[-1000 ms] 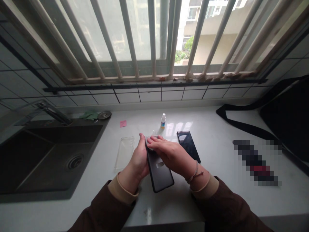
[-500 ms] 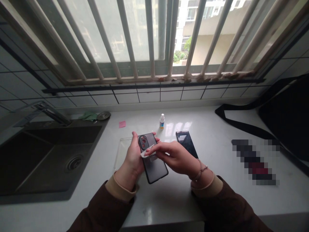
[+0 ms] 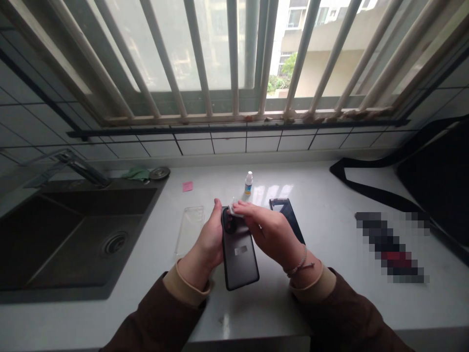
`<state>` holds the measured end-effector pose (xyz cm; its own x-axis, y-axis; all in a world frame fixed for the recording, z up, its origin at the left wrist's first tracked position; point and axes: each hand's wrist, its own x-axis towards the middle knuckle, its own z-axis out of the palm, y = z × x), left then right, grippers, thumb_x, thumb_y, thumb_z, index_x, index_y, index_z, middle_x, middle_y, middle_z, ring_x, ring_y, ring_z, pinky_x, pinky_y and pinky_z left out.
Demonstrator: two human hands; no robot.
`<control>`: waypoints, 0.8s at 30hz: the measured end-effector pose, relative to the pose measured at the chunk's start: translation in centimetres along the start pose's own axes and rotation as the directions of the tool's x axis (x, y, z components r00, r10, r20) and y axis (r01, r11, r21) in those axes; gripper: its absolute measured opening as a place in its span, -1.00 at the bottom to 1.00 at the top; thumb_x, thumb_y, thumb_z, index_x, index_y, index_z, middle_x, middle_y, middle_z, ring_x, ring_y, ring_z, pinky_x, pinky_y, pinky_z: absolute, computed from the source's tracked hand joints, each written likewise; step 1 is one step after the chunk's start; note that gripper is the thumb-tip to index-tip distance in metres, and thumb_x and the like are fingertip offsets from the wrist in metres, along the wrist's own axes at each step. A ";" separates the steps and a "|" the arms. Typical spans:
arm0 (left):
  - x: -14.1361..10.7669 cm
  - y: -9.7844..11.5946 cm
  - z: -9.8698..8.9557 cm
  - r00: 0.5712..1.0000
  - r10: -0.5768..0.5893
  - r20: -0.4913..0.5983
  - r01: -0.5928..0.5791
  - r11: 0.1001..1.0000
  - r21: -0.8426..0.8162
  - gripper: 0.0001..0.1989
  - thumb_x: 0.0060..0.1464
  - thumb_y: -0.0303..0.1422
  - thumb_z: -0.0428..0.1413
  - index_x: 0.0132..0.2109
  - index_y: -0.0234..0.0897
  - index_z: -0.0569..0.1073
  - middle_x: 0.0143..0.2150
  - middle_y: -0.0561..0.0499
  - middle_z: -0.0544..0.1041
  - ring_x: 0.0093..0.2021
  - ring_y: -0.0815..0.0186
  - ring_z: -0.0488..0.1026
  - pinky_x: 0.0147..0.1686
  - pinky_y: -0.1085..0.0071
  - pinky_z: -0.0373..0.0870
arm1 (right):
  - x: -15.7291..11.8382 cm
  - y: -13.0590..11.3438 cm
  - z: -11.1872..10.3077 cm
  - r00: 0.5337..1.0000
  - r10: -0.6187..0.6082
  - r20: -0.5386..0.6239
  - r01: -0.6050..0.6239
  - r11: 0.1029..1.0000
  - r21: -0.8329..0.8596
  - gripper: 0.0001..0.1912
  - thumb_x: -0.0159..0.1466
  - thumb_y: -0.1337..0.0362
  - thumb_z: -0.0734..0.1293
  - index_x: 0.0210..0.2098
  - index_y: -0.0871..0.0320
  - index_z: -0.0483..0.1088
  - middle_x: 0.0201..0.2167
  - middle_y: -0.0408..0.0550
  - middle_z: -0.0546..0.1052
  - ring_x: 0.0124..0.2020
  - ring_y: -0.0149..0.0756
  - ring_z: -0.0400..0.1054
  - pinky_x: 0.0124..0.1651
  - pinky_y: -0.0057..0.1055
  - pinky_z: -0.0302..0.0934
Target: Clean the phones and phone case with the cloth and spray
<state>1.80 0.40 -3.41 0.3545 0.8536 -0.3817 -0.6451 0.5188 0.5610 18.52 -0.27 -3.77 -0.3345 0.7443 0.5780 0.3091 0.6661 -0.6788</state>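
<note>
My left hand (image 3: pixel 205 244) is wrapped round the left side of a dark phone case (image 3: pixel 240 269) with a black rim, holding it above the counter. Skin shows through the case's camera holes near the top. In my right hand (image 3: pixel 271 232) is a small white wipe (image 3: pixel 234 210), pressed to the top of the case beside those holes. Behind my right hand a black phone (image 3: pixel 291 217) lies on the counter, partly covered by the hand. A clear phone case (image 3: pixel 189 227) rests to the left of my left hand.
A small white-capped bottle (image 3: pixel 248 186) stands behind the hands, with a pink paper square (image 3: pixel 187 186) to its left. The dark sink (image 3: pixel 73 205) with its tap takes up the left side. A black bag (image 3: pixel 439 171) with its strap and a blurred object (image 3: pixel 392 247) lie on the right.
My right hand has moved the wipe up the case from just below the camera holes to the top edge. The case is turned slightly more upright in my left hand.
</note>
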 end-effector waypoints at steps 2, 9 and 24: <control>0.1 0.2 0.1 0.999 0.004 -0.047 -0.005 1.000 -0.027 -0.25 0.42 0.14 -0.14 0.14 -0.47 0.59 -0.06 -0.38 0.69 -0.05 -0.06 0.68 0.05 0.05 0.59 | 0.0 0.3 0.3 0.989 -0.075 0.124 0.078 0.997 -0.019 -0.62 0.49 0.42 0.24 0.15 -0.03 0.55 0.23 -0.09 0.60 0.31 -0.15 0.47 0.48 -0.02 0.29; 0.3 0.7 0.0 0.969 0.096 -0.228 -0.096 0.995 0.012 -0.20 0.38 0.21 -0.16 0.06 -0.48 0.58 -0.22 -0.36 0.66 -0.29 0.01 0.68 -0.19 0.12 0.65 | -0.4 0.7 0.6 0.958 -0.128 0.257 0.139 0.990 -0.026 -0.69 0.50 0.39 0.27 0.10 -0.03 0.55 0.19 -0.07 0.63 0.26 -0.21 0.51 0.42 -0.14 0.36; 0.2 0.9 -0.1 0.976 0.106 -0.190 -0.095 0.993 0.069 -0.26 0.44 0.11 -0.15 -0.01 -0.51 0.63 -0.25 -0.33 0.69 -0.31 0.05 0.66 -0.26 0.23 0.61 | 0.2 -0.9 -0.5 0.949 0.299 -0.096 -0.270 0.933 0.237 -0.71 0.55 0.21 0.24 0.10 -0.02 0.58 0.05 -0.04 0.69 0.07 -0.13 0.62 0.16 -0.14 0.52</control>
<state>1.23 1.07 -3.04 0.1485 0.8792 -0.4528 -0.6275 0.4376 0.6440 18.63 -0.73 -2.84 -0.1392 0.9105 0.3893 0.1677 0.4091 -0.8970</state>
